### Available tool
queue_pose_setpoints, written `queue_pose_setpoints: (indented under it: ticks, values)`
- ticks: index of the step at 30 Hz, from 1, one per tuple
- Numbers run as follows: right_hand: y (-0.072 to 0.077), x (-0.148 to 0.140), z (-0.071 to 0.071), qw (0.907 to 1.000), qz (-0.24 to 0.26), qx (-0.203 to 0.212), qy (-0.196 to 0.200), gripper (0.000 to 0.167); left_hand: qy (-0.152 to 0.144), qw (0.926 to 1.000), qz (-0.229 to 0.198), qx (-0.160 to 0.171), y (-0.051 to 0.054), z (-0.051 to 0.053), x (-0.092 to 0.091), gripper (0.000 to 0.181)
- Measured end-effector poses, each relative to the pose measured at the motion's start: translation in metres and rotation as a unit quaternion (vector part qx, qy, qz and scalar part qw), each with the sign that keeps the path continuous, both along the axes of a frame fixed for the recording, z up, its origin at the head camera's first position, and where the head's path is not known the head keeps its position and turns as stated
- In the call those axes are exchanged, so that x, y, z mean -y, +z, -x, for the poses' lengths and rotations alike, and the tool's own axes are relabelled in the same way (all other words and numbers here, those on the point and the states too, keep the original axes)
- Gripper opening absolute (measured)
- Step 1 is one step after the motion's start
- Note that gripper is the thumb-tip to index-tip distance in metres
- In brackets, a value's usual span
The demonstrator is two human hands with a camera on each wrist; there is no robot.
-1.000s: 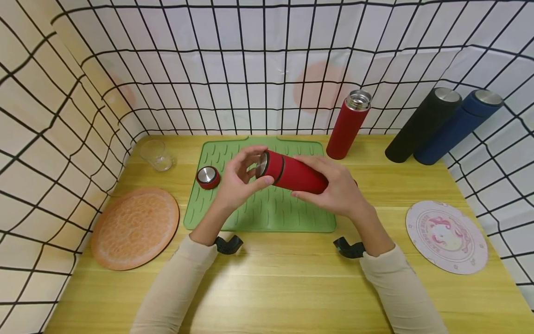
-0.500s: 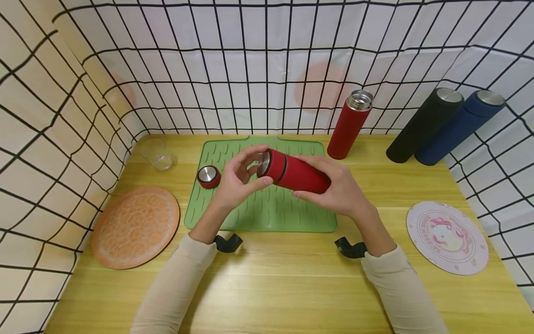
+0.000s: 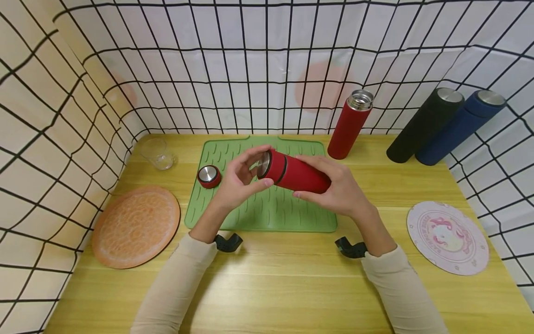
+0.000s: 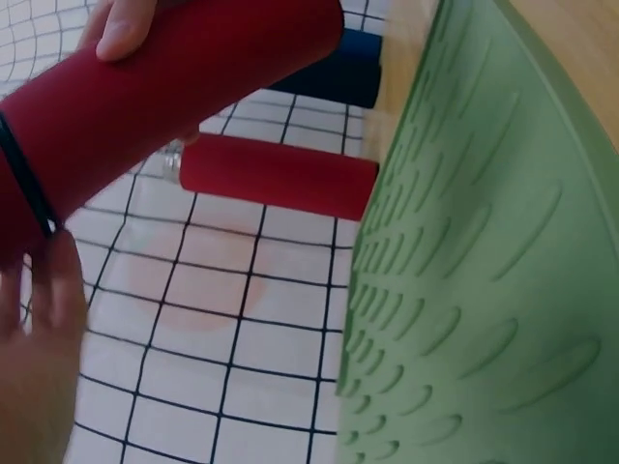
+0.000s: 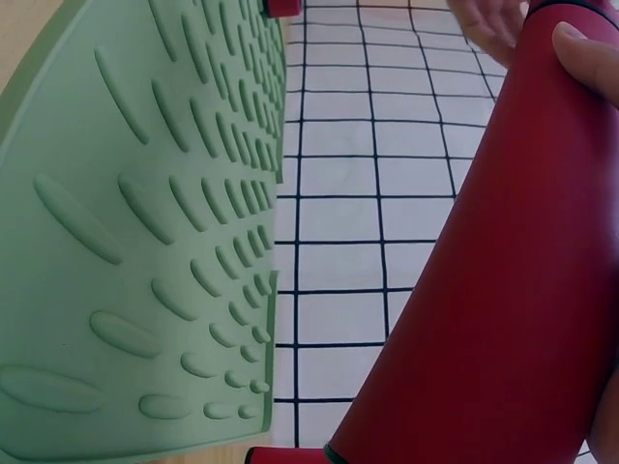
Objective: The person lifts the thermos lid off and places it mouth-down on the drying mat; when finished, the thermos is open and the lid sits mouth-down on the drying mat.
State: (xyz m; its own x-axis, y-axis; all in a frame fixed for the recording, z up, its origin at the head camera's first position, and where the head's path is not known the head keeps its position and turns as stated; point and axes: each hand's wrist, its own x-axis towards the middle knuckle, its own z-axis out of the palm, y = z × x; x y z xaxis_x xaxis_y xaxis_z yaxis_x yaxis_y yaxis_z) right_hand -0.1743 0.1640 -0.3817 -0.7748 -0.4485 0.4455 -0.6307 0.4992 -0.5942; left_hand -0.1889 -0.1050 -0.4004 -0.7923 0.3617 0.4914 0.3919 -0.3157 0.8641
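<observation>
A red thermos flask [image 3: 304, 176] is held above the green drip mat [image 3: 258, 218], lying nearly level with its lidded end to the left. My left hand [image 3: 238, 178] grips the lid [image 3: 277, 167], which has a steel top and sits on the flask above a black ring. Round the flask's body, near its base, my right hand [image 3: 340, 185] is wrapped. On the mat's left side rests a loose red lid [image 3: 209, 176] with a steel top. A second red flask [image 3: 349, 125] stands lidless behind the mat, its steel mouth showing.
A black flask [image 3: 423, 127] and a blue flask [image 3: 460, 127] stand at the back right. At the back left is a clear glass [image 3: 160, 157]. An orange round mat [image 3: 135, 227] lies left and a pink round mat [image 3: 448, 239] right. Grid-patterned cloth walls [image 3: 225, 69] enclose the table.
</observation>
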Motion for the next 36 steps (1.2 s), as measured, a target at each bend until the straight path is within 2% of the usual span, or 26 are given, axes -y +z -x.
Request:
queue_pose_setpoints:
  ticks: [3, 5, 7, 11, 13, 15, 18, 21, 23, 27, 29, 33, 36]
  values:
    - [0.0004, 0.0005, -0.0004, 1.0, -0.009, -0.002, -0.003, 0.075, 0.044, 0.9985, 0.024, 0.023, -0.0005, -0.0008, -0.0008, 0.081]
    - [0.0006, 0.0007, -0.0006, 0.9999, -0.013, -0.002, -0.003, 0.075, 0.044, 0.9984, 0.031, 0.018, -0.0007, -0.0008, -0.0011, 0.089]
    - [0.0007, 0.0004, -0.0009, 0.9999, -0.011, 0.002, -0.002, 0.075, 0.017, 0.9996, 0.022, -0.003, -0.0009, 0.0002, -0.001, 0.089]
    - [0.0006, -0.001, -0.0013, 1.0, 0.001, 0.01, -0.001, 0.076, -0.064, 0.9969, -0.019, -0.042, -0.0027, 0.003, -0.0002, 0.072]
    - [0.0007, -0.0017, -0.0015, 0.9999, 0.005, 0.009, 0.0, 0.076, -0.082, 0.995, -0.033, -0.046, -0.0034, 0.0034, -0.0002, 0.069]
    - [0.0009, -0.002, -0.0015, 1.0, 0.005, 0.007, -0.001, 0.076, -0.075, 0.9959, -0.034, -0.038, -0.0038, 0.0033, -0.0002, 0.066]
    - [0.0014, -0.0017, -0.0012, 1.0, -0.003, 0.005, -0.003, 0.076, -0.036, 0.999, -0.024, -0.011, -0.0028, 0.0019, -0.0009, 0.061]
    - [0.0018, -0.0011, -0.0011, 0.9999, -0.011, 0.003, -0.004, 0.076, -0.009, 0.9997, -0.017, 0.012, -0.0025, 0.0009, -0.0013, 0.073]
    - [0.0017, -0.0006, -0.0009, 0.9999, -0.013, 0.003, -0.005, 0.076, -0.014, 0.9997, -0.018, 0.008, -0.0026, 0.0007, -0.0012, 0.076]
    - [0.001, -0.0006, -0.0004, 0.9999, -0.007, 0.009, -0.002, 0.076, -0.057, 0.9975, -0.033, -0.026, -0.0032, 0.0017, -0.0011, 0.06]
    - [0.0008, -0.0011, -0.0002, 0.9999, -0.004, 0.012, -0.001, 0.075, -0.067, 0.9966, -0.037, -0.033, -0.0031, 0.0021, -0.0011, 0.063]
    - [0.0009, -0.0016, -0.0004, 0.9999, -0.005, 0.011, 0.001, 0.075, -0.041, 0.9986, -0.031, -0.01, -0.0027, 0.0019, -0.0013, 0.06]
    - [0.0007, -0.0016, -0.0002, 0.9999, -0.009, 0.008, 0.0, 0.075, -0.011, 0.9994, -0.031, 0.013, -0.0035, 0.0013, -0.0019, 0.067]
